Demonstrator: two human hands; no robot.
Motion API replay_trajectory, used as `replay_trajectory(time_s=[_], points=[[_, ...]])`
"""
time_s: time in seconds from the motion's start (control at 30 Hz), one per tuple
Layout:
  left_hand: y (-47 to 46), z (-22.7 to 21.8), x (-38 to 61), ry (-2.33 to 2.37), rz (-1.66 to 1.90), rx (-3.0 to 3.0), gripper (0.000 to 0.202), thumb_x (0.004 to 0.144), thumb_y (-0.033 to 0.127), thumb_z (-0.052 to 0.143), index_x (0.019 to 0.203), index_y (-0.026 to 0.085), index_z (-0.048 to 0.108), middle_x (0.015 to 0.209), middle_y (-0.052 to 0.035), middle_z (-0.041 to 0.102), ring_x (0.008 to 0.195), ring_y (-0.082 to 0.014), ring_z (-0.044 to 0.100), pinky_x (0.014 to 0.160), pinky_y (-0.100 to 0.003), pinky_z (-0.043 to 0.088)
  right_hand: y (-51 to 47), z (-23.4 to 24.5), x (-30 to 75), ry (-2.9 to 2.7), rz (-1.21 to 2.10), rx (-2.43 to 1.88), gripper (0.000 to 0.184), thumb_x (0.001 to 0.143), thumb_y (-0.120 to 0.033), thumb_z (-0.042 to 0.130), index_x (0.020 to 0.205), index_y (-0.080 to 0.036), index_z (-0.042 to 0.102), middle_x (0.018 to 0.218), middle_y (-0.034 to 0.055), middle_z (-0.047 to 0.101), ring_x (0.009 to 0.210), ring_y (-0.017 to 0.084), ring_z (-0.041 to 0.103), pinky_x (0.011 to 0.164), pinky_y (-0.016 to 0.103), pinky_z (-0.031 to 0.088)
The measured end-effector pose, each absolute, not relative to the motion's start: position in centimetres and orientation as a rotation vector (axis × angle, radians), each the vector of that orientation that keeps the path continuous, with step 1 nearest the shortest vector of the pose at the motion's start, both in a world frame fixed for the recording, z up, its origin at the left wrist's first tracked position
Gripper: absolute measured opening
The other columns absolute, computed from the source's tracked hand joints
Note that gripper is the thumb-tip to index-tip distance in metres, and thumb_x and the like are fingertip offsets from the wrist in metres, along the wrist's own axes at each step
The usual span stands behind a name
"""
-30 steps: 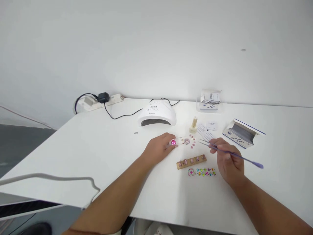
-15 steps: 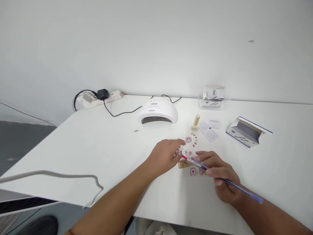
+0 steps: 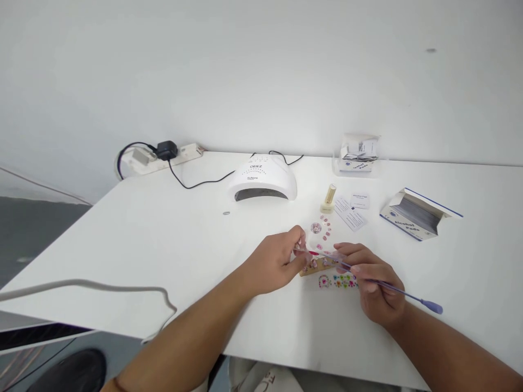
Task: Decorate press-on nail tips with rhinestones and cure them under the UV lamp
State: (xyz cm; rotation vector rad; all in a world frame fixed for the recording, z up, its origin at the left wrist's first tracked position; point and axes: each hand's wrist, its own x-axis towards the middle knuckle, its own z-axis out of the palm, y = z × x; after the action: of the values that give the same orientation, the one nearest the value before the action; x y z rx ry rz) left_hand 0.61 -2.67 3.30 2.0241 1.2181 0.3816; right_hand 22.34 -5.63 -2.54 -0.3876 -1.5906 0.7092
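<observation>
Working, apparently mid-step: left hand [image 3: 278,261] pinches a clear sheet [image 3: 309,258], right hand [image 3: 379,286], at 4 o'clock in view, closes fingers round tweezers [image 3: 432,306], red piece [image 3: 313,252] not yet set down, wooden strip [image 3: 321,269] already studded.

Clear piece [image 3: 307,256] mostly behind the left hand's [image 3: 280,261] fingers, shape unreadable. Tweezers [image 3: 431,306] partly covered by the right hand [image 3: 378,286]; tip contact too small to call. Gem sheet [image 3: 342,281] loses its right end behind that hand. Leaflet [image 3: 350,214] print too fine. Left forearm [image 3: 196,332] clipped at bottom; black round object [image 3: 67,373] too, can't ID.
</observation>
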Motion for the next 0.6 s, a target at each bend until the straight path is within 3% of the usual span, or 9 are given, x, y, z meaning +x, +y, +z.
replay_trajectory(time_s=[0.17,0.33,0.6], points=[[-2.6,3.3,0.3,1.185,0.382,2.012,0.021,0.093,0.038,0.039,0.081,0.022,0.038,0.061,0.0054,0.051,0.053,-0.0127,0.045,0.054,-0.025,0.035,-5.6,-2.4,22.6,-1.609,0.697,-0.372,0.033,0.093,-0.023,0.043,0.123,-0.024,0.056,0.094,0.0089,0.068,0.1,0.028,0.062,0.086,0.06,0.051],[-2.7,3.3,0.1,1.181,0.496,1.87,0.022,0.094,0.038,0.04,0.08,0.021,0.042,0.073,0.0005,0.058,0.066,-0.0147,0.053,0.061,-0.027,0.042,-5.5,-2.5,22.7,-1.597,0.652,-0.373,0.034,0.092,-0.023,0.043,0.123,-0.024,0.057,0.092,0.0088,0.069,0.103,0.03,0.061,0.086,0.063,0.05],[-2.9,2.0,1.2,1.004,0.87,1.489,0.021,0.091,0.028,0.047,0.074,0.019,0.04,0.073,0.0026,0.043,0.066,-0.0106,0.042,0.064,-0.026,0.039,-5.9,-2.3,22.8,-1.51,0.537,-0.443,0.031,0.094,-0.029,0.043,0.121,-0.029,0.059,0.098,0.0075,0.072,0.105,0.031,0.062,0.083,0.064,0.052]])
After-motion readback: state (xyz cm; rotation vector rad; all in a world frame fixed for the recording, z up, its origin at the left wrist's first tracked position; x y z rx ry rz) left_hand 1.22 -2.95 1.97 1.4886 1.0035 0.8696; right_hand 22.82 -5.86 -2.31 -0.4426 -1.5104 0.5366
